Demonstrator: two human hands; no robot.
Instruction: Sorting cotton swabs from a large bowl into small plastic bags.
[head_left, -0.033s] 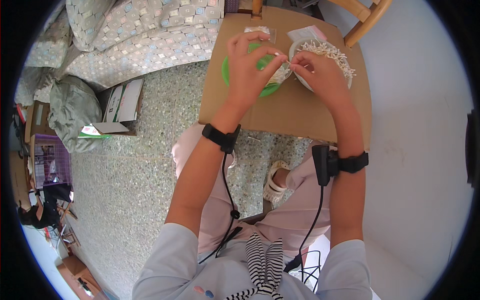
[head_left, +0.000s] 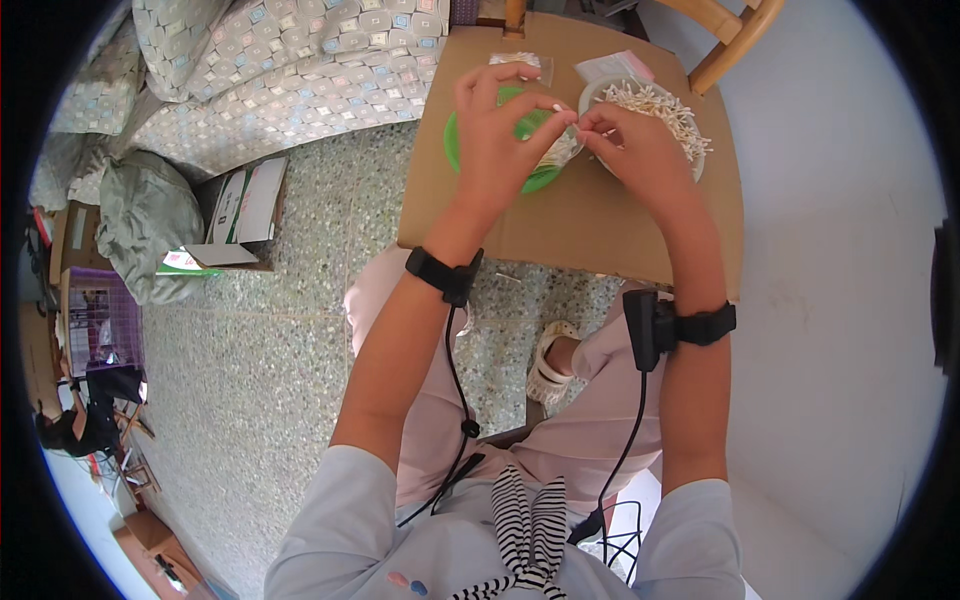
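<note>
My left hand [head_left: 497, 135] is over a green bowl [head_left: 452, 148], its thumb and index finger pinched and the other fingers raised. Just to the right, my right hand [head_left: 645, 150] pinches at nearly the same spot, fingertips almost meeting the left ones. Between them hangs what looks like a small clear plastic bag [head_left: 567, 150] with pale sticks in it; its outline is partly lost against the bowl. Under and beyond my right hand stands a white bowl [head_left: 588, 92] heaped with cotton swabs [head_left: 660, 105].
A cardboard sheet [head_left: 560, 235] covers the small table. At its far side lie a filled clear bag [head_left: 515, 65] and a pale packet [head_left: 615, 66]. A wooden chair [head_left: 735, 45] stands far right against a white wall [head_left: 830, 250]. An opened carton [head_left: 245, 205] sits on the speckled floor.
</note>
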